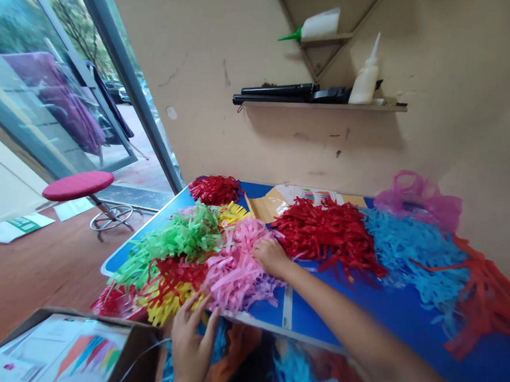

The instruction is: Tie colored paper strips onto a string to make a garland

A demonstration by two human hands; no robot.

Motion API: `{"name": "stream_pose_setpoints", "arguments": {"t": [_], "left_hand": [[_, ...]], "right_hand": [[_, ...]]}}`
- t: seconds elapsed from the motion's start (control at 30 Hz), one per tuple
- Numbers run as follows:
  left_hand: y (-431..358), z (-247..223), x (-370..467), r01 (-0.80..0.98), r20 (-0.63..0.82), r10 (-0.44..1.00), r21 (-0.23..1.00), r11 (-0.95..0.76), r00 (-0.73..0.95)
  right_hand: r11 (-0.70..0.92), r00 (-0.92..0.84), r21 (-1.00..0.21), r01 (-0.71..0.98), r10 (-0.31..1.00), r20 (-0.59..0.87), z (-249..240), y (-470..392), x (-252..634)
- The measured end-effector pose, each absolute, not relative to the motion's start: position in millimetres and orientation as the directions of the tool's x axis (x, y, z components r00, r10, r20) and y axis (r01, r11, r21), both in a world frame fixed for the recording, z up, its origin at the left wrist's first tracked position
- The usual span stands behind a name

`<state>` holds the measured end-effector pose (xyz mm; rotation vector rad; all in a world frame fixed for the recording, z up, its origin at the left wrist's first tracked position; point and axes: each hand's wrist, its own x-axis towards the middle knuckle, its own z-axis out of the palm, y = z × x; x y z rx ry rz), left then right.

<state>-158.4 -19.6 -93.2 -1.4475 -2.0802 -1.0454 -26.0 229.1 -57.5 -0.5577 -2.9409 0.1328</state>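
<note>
Along the front edge of the worktop, left half: pink streamers. My right hand is on them, fingers curled in; can't tell if it's clenched. My left hand is spread, released, near yellow streamers.

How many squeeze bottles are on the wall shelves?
2: a green-tipped bottle lying on the upper shelf and a pale-tipped bottle upright on the lower shelf.
</note>
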Motion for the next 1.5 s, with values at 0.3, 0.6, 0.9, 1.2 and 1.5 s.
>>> {"name": "stream_pose_setpoints", "arguments": {"t": [0.3,0.6,0.9,1.2,1.5], "left_hand": [[10,-22,-116,0.873,0.776,0.525,0.473,-0.116,-0.35],[92,-27,-119,0.978,0.641,0.76,0.205,-0.034,-0.108],[108,-15,-110,0.968,0.654,0.713,0.171,0.186,-0.253],[142,30,-167,0.881,0.5,0.742,0.392,0.265,-0.446],[156,152,-164,0.822,0.722,0.393,0.489,0.291,-0.569]], "right_hand": [[0.9,-0.887,-0.083,0.428,0.436,0.152,-30,223,-29],[0.885,-0.863,-0.123,0.45,0.466,0.197,6,236,-31],[0.796,-0.753,-0.244,0.554,0.604,0.26,27,239,-26],[0.842,-0.797,-0.186,0.507,0.54,0.271,-3,180,-5],[0.864,-0.859,-0.169,0.473,0.496,0.13,-41,163,-35]]}}
